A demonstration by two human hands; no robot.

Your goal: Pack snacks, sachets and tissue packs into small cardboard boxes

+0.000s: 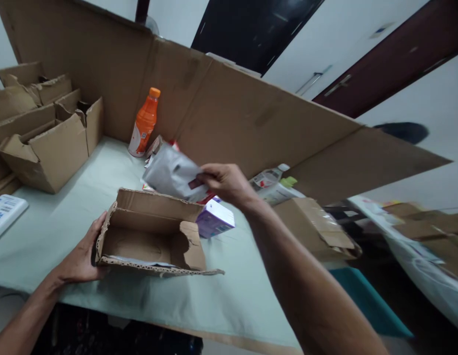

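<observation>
My left hand (84,254) grips the left end of an open cardboard box (151,199), which is tilted so that its inside faces me. Something flat and pale lies along the box's near inner wall. Above the box's far edge, my right hand (223,180) pinches a silvery-grey plastic pouch (173,172), slightly blurred. Just right of the box stands a purple and white carton (216,219). Behind the pouch is an orange drink bottle (143,123) with an orange cap, beside some small packages partly hidden by the pouch.
Several open cardboard boxes (55,143) stand at the left, near a white device (7,214). Tall cardboard panels (229,113) wall off the table's back. Two bottles (271,185) and a taped carton (310,227) are at the right. Pale green cloth (140,301) covers the table.
</observation>
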